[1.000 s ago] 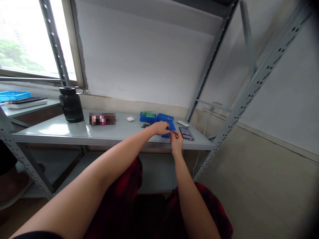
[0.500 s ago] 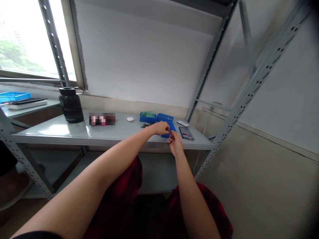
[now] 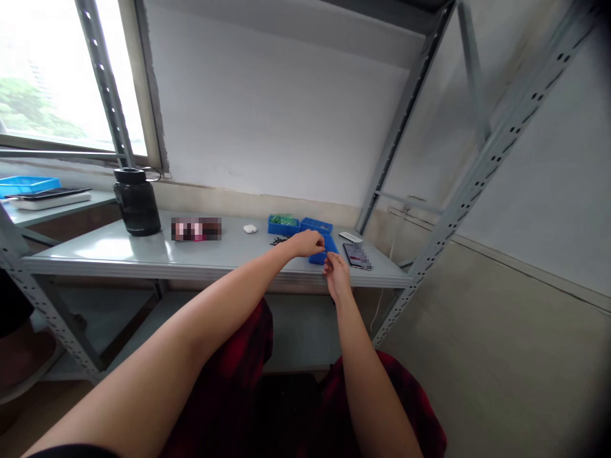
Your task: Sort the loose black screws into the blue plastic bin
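Note:
Both hands meet over the front blue bin (image 3: 330, 244) near the shelf's front edge. Fingers pinched, my left hand (image 3: 308, 243) reaches in from the left and hides part of that bin. My right hand (image 3: 337, 270) is closed just below and to the right, thumb and fingertips together. Whatever sits between the fingers is too small to make out. Beside my left hand lies a loose pile of small dark pieces (image 3: 279, 240). Behind it stand a blue bin with green contents (image 3: 283, 224) and another blue bin (image 3: 316, 225) holding small parts.
A phone (image 3: 357, 256) and a white card-like item (image 3: 351, 237) lie to the right. Leftward are a white earbud case (image 3: 250, 229), a blurred-out item (image 3: 196, 229) and a black bottle (image 3: 136, 202). A metal upright (image 3: 458, 191) bounds the shelf at right. A person's leg shows far left.
The fingertips have drawn slightly apart, my left hand a touch higher and my right a touch lower. Everything else stays where it was.

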A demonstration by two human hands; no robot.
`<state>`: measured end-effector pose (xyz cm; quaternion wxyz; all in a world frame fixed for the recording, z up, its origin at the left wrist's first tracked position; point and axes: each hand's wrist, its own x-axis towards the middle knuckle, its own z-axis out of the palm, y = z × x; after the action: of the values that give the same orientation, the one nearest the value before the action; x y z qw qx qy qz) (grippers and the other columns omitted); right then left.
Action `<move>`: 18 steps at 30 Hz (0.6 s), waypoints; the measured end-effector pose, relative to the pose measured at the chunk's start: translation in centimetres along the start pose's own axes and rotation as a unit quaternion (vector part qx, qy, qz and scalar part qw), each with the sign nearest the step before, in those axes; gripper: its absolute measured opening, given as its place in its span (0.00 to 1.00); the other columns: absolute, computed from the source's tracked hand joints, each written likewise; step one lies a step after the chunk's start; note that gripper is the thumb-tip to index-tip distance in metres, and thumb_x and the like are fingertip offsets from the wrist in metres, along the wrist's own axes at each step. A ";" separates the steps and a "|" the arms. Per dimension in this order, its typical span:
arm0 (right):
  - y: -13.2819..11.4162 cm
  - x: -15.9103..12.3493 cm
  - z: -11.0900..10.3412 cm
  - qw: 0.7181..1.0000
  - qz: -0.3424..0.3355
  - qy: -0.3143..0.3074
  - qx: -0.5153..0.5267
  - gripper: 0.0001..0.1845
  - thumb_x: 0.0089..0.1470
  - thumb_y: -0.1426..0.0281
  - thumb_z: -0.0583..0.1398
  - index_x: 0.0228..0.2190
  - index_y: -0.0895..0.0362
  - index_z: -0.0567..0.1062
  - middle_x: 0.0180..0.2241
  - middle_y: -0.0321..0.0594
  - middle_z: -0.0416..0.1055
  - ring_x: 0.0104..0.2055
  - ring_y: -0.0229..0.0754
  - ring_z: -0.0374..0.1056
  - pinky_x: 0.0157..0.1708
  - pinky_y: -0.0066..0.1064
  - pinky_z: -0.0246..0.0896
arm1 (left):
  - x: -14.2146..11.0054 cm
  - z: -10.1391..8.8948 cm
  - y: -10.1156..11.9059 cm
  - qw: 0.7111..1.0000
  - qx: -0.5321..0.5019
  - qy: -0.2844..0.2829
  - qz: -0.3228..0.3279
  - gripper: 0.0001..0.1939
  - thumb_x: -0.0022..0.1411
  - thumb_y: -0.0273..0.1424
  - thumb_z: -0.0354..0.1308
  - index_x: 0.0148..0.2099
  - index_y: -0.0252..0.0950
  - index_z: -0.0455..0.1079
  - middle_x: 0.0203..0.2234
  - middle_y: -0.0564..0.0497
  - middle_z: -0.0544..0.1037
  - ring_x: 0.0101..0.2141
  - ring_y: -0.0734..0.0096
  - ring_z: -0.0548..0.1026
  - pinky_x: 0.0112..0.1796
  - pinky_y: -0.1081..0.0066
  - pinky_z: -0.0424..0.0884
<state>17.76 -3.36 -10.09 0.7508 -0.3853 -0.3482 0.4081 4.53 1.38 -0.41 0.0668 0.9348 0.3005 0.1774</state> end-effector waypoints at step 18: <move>-0.3 -0.8 0.7 0.997 0.032 -0.070 0.022 0.17 0.37 0.59 0.67 0.27 0.54 0.70 0.22 0.31 0.65 0.20 0.32 0.57 0.17 0.25 0.49 | 0.1 -0.3 0.8 0.997 -0.059 0.036 0.047 0.10 0.59 0.31 0.55 0.37 0.33 0.77 0.32 0.49 0.80 0.33 0.70 0.74 0.35 0.74 0.67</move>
<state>16.96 -3.94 -9.67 0.7195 -0.3497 -0.3787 0.4654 4.88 0.82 0.11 0.1026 0.9352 0.2476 0.2313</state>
